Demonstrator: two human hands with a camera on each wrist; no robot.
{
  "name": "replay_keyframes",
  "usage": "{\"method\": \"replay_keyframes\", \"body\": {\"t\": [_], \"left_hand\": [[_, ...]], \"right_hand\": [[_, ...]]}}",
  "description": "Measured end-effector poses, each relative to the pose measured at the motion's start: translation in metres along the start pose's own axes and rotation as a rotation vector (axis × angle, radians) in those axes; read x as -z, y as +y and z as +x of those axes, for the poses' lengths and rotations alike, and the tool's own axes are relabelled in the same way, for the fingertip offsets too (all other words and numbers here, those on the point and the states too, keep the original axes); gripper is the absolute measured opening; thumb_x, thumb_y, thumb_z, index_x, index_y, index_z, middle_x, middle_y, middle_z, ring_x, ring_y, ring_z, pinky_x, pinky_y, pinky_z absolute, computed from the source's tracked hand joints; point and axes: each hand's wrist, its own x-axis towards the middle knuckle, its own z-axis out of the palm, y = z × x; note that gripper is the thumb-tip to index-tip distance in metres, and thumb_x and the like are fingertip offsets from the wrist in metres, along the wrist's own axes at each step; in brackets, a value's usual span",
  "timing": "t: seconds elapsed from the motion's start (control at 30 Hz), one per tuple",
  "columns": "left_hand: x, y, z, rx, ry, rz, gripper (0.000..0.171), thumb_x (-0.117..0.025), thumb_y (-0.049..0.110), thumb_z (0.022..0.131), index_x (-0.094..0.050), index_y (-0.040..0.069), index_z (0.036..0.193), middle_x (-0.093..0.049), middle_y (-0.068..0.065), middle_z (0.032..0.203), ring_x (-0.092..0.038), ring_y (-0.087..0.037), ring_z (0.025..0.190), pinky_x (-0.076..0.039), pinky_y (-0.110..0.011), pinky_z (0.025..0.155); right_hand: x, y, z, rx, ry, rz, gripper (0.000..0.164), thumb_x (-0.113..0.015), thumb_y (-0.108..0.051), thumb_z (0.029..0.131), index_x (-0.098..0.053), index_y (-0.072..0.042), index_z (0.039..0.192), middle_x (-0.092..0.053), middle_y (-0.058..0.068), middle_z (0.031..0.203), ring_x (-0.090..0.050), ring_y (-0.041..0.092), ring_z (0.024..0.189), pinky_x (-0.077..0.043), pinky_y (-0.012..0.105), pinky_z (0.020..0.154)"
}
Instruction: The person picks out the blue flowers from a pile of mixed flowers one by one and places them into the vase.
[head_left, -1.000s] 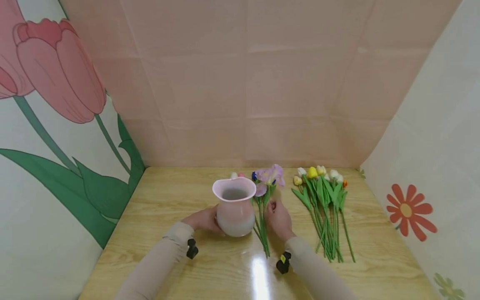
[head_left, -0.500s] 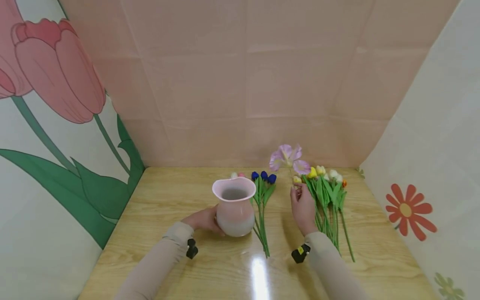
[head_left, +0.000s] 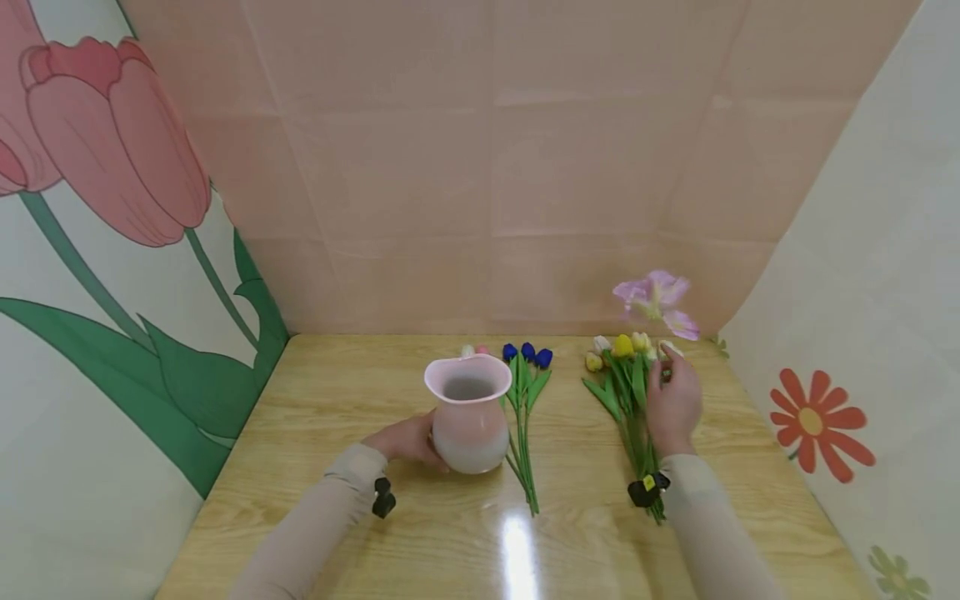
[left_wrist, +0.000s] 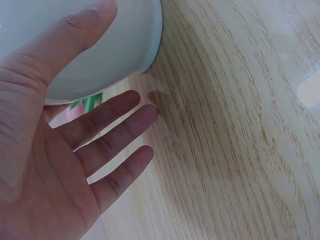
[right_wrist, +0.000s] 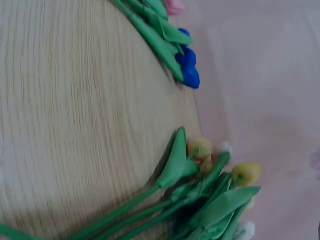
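A pink-and-white vase [head_left: 471,437] with a flared rim stands upright, its mouth facing up. My left hand [head_left: 408,440] holds its left side. In the left wrist view the thumb lies along the vase wall [left_wrist: 115,60], one finger passes behind it, and the other fingers [left_wrist: 120,172] extend loosely beside the base. My right hand [head_left: 675,404] grips a purple iris [head_left: 652,293] by its stem, bloom up, above a bunch of white and yellow tulips [head_left: 622,347]. The right wrist view shows that bunch's leaves [right_wrist: 172,160]; the hand itself is out of that view.
Blue tulips [head_left: 528,352] lie on the wooden table [head_left: 352,375] just right of the vase. Behind the vase peek a white and a pink bloom [head_left: 482,351]. A pink backdrop [head_left: 487,208] rises at the table's back edge, with printed side panels [head_left: 862,292].
The right hand has lifted the purple iris away from the blue tulips and carried it right, over the white and yellow tulips. The left hand and vase have not moved.
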Motion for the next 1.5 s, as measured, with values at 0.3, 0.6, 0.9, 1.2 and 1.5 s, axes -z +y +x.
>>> {"method": "replay_keyframes", "body": {"t": [0.3,0.6,0.9,1.2,1.5], "left_hand": [[-0.001,0.000,-0.001,0.000,0.006,0.013,0.098,-0.088,0.017,0.069,-0.032,0.015,0.149,-0.048,-0.006,0.142,-0.048,-0.021,0.124,-0.039,-0.042,0.105],[-0.002,-0.003,0.002,-0.023,-0.005,0.020,0.098,-0.088,0.020,0.069,-0.031,0.018,0.149,-0.046,-0.006,0.144,-0.047,-0.022,0.126,-0.038,-0.041,0.106],[0.000,-0.004,0.003,-0.042,-0.028,-0.004,0.098,-0.087,0.020,0.071,-0.030,0.017,0.150,-0.043,-0.005,0.147,-0.045,-0.021,0.129,-0.041,-0.039,0.104],[0.001,-0.004,0.002,-0.049,-0.026,-0.012,0.096,-0.087,0.017,0.071,-0.031,0.013,0.149,-0.044,-0.007,0.146,-0.044,-0.023,0.130,-0.038,-0.040,0.106],[0.001,-0.003,0.001,-0.036,-0.019,-0.009,0.094,-0.087,0.017,0.070,-0.033,0.014,0.147,-0.046,-0.006,0.144,-0.046,-0.022,0.127,-0.039,-0.040,0.105]], "right_hand": [[0.002,0.028,0.000,0.039,-0.036,-0.110,0.033,-0.054,-0.010,0.096,-0.062,-0.006,0.128,-0.063,0.022,0.097,-0.055,0.042,0.086,-0.042,0.056,0.076],[-0.006,0.056,-0.015,-0.060,-0.204,-0.285,0.038,-0.050,-0.011,0.096,-0.057,-0.009,0.133,-0.062,0.025,0.114,-0.055,0.050,0.094,-0.038,0.063,0.081],[-0.010,0.069,-0.023,-0.096,-0.285,-0.332,0.040,-0.047,-0.012,0.094,-0.055,-0.008,0.134,-0.056,0.027,0.124,-0.049,0.051,0.106,-0.033,0.064,0.089],[-0.010,0.065,-0.022,-0.078,-0.351,-0.334,0.047,-0.053,-0.017,0.092,-0.048,-0.003,0.137,-0.041,0.032,0.137,-0.036,0.054,0.120,-0.029,0.065,0.096],[-0.015,0.038,-0.018,0.037,-0.300,-0.275,0.071,-0.062,-0.027,0.090,-0.032,0.004,0.147,-0.035,0.034,0.143,-0.035,0.052,0.128,-0.030,0.068,0.098]]}}
